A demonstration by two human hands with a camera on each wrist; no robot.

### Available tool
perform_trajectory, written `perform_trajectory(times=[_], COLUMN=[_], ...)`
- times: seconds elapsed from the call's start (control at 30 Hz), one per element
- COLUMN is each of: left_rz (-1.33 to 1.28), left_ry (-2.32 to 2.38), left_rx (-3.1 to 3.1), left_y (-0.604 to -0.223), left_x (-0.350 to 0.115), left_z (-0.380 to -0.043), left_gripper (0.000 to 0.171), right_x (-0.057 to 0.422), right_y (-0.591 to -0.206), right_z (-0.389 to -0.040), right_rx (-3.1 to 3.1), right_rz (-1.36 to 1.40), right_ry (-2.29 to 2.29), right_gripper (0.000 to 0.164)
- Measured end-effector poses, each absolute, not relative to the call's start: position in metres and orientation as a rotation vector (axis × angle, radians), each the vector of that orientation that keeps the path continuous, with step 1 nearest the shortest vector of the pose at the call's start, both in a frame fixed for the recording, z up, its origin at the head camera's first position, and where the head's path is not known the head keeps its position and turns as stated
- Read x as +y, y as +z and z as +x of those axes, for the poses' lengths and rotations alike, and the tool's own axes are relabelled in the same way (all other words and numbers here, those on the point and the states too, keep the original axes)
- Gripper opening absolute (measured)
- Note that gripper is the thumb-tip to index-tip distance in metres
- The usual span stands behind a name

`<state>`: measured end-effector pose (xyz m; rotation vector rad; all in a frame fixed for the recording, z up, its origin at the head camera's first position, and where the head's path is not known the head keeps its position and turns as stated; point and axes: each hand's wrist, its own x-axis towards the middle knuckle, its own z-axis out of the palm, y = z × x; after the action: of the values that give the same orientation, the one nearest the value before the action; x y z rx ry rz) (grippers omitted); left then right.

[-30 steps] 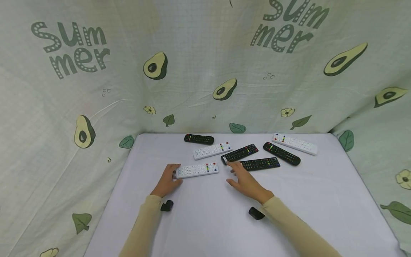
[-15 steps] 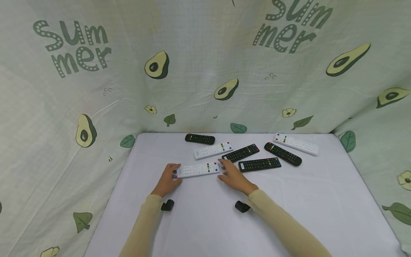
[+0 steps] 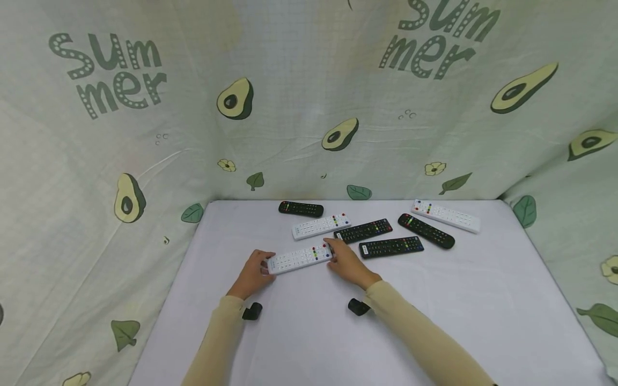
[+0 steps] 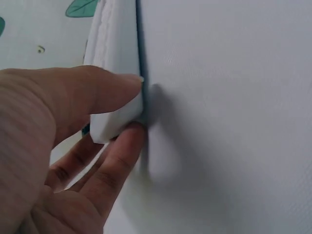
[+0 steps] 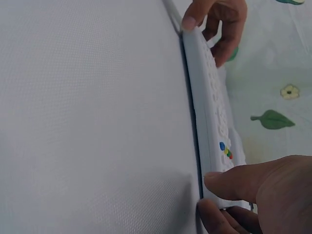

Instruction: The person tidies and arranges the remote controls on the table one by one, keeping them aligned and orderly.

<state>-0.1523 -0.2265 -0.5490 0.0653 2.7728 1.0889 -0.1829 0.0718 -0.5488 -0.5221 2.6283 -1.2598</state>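
A white remote control [image 3: 298, 259] with coloured buttons at its right end lies slanted between both hands, its right end farther away. My left hand [image 3: 253, 274] grips its left end; in the left wrist view the thumb presses along one side of the remote control [image 4: 119, 39] and fingers reach under the end. At the other end, my right hand [image 3: 351, 264] pinches the remote. Its thumb lies against the edge near the coloured buttons in the right wrist view, fingers below. Close behind the right hand is a black remote control [image 3: 364, 231], partly covered by its fingers.
Another black remote [image 3: 392, 247] lies right of the right hand. Farther back are a white remote [image 3: 321, 227], a small black one [image 3: 301, 209], a black one [image 3: 426, 231] and a white one [image 3: 446, 216]. A patterned cloth [image 3: 289, 134] hangs behind the white table [image 3: 309, 332].
My right hand has moved left from the black remotes to the white remote's right end and taken hold. The white remote has turned slightly, its left end nearer me. The black remote behind has shifted slightly.
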Motion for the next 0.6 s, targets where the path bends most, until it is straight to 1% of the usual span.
perform_trajectory(times=[0.17,0.33,0.6], left_rz=[0.117,0.147,0.149], left_ry=[1.060,1.010,0.949], left_rx=[2.735,2.690,2.637], left_y=[-0.546,-0.542,-0.534], left_x=[-0.225,-0.221,-0.214], left_z=[-0.149,-0.144,-0.137], left_gripper=[0.058,0.059,0.056], right_x=[0.073,0.073,0.074], right_y=[-0.548,-0.549,-0.553], right_z=[-0.184,-0.185,-0.189], right_rx=[2.664,2.709,2.764], right_rz=[-0.535,-0.569,-0.649], right_ry=[-1.211,-1.154,-1.102], right_gripper=[0.067,0.063,0.057])
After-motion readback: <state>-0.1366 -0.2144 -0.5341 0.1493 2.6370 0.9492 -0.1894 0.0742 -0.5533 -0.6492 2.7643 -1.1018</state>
